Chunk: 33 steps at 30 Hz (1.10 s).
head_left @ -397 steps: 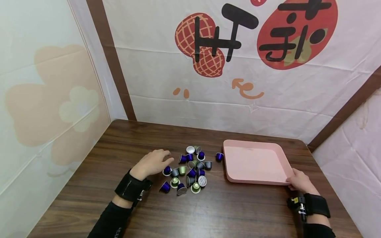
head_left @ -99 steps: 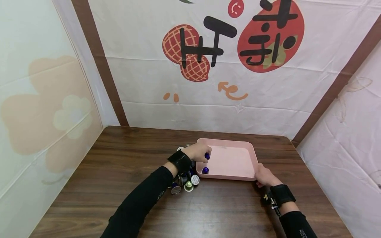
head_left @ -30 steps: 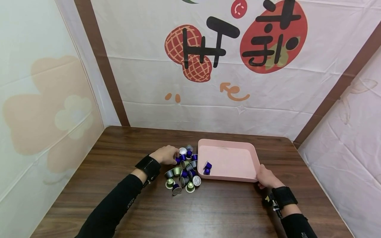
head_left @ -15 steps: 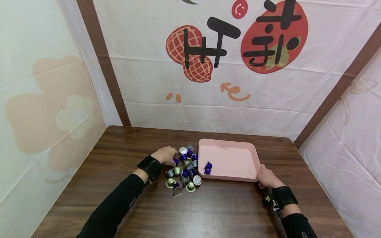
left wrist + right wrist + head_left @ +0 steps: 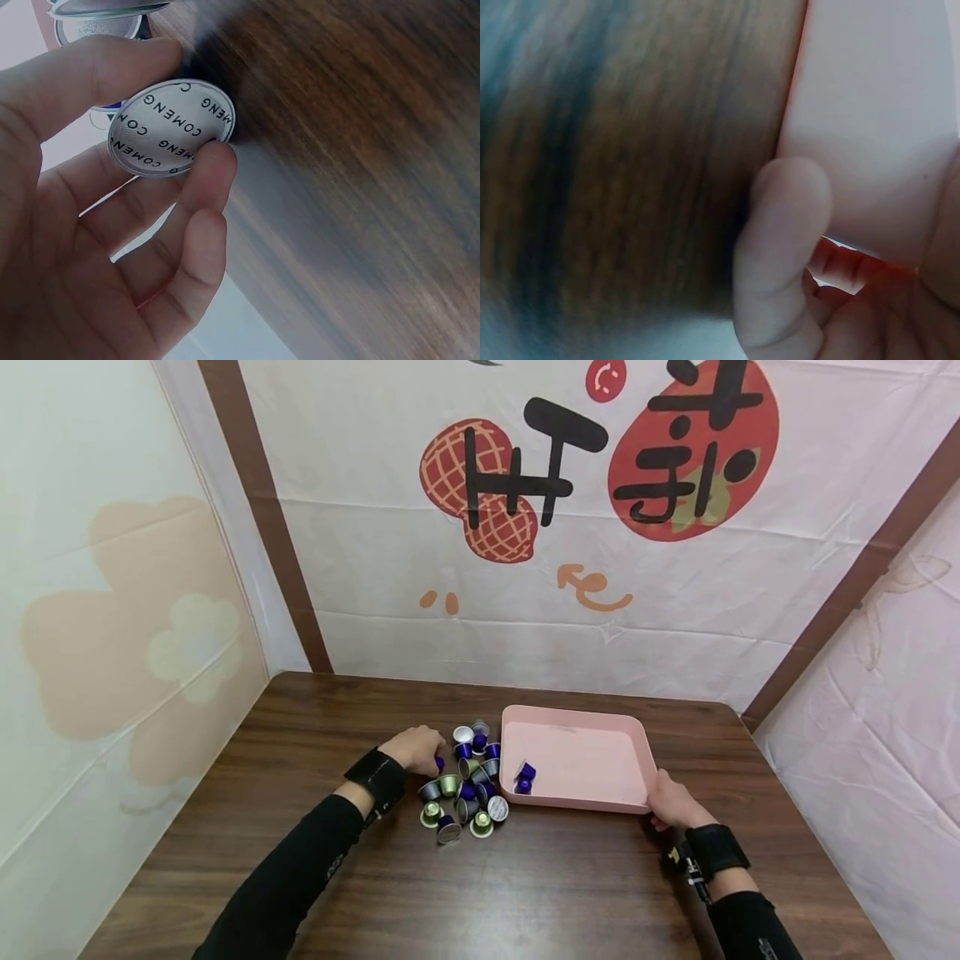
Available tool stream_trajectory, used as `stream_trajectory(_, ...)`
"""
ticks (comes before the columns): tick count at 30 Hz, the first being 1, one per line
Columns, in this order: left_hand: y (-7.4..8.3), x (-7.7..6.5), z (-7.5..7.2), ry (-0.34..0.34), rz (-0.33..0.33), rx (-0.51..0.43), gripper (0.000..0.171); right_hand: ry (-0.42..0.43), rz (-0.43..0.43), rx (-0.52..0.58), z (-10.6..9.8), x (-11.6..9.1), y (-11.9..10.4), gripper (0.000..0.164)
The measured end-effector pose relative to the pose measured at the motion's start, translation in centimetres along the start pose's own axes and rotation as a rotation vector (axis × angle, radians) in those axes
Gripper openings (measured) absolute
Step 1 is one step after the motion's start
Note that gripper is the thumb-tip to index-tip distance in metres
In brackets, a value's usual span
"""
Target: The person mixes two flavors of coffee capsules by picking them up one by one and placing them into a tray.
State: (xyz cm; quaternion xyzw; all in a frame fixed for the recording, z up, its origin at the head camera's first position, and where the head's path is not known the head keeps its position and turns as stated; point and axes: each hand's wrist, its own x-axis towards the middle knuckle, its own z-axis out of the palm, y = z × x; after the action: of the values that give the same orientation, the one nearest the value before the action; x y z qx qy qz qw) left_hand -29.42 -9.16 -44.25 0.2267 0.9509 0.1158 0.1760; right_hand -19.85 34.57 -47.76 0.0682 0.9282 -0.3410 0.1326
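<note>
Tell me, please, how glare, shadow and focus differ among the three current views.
Head view: mostly clear, with a soft sheen on the near part of the table; left wrist view: lettering on the held capsule is legible, while the wood grain looks soft; right wrist view: the grain is smeared, the pink tray looks pale, and shadow darkens the table beside the right hand.

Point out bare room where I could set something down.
Bare: most of the pink tray, right of its two blue capsules; the tabletop on the tray's near side, between the black sleeves. Crowded: the capsule pile between left hand and tray.
</note>
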Motion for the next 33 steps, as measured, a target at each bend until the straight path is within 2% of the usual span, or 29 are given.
stream_trajectory(6,0.0,0.5,-0.4,0.033,0.02,-0.004,0.03,0.012,-0.012,0.006,-0.1,0.1,0.1,0.031)
stream_trajectory(9,0.6,0.4,-1.0,0.047,0.036,-0.038,0.023,0.016,-0.014,0.003,-0.1,0.2,0.2,0.032)
stream_trajectory(12,1.2,0.2,-1.5,0.069,0.055,-0.06,0.025,0.017,-0.015,0.002,0.0,0.2,0.3,0.032)
stream_trajectory(18,2.7,0.7,-2.1,0.093,0.088,-0.036,0.026,0.015,-0.028,-0.006,0.1,0.1,0.3,0.03)
stream_trajectory(26,6.0,1.7,-2.8,0.115,0.183,-0.005,0.022,0.031,-0.028,-0.015,0.1,0.0,0.4,0.026)
stream_trajectory(33,9.0,2.5,-3.0,0.105,0.216,0.005,0.013,0.035,-0.032,0.002,0.1,0.0,0.4,0.027)
